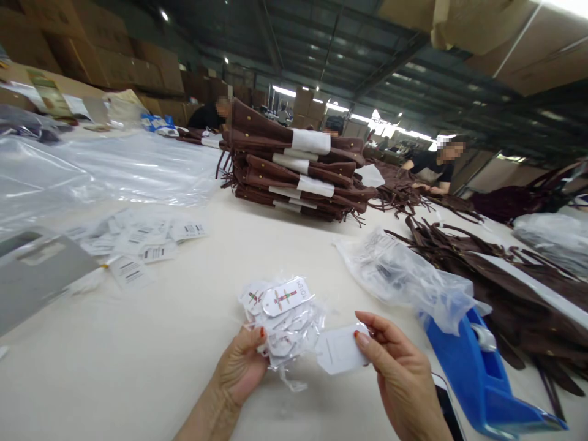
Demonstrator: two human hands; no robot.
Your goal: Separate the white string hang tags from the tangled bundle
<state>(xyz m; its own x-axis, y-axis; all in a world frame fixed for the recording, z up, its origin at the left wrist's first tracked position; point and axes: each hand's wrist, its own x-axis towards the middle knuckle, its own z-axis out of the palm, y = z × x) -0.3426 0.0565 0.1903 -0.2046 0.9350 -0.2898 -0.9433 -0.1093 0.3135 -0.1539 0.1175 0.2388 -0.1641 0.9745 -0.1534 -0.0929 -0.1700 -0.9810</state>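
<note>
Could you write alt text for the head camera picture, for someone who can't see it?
The left hand holds a bundle of white tags while the right hand pinches a single tag over a cream table. Stacked brown bags lie behind; a blue tape dispenser stands right.

**Hands sorting paper tags at a long table**

I see my left hand (241,367) gripping a bundle of tags (282,318) in clear plastic, while my right hand (399,373) pinches a single white tag (340,350) just beside it. A blue tape dispenser (482,380) sits near right. A stack of brown bags (294,165) stands far across the table (184,343); loose labels (138,239) lie left.
</note>
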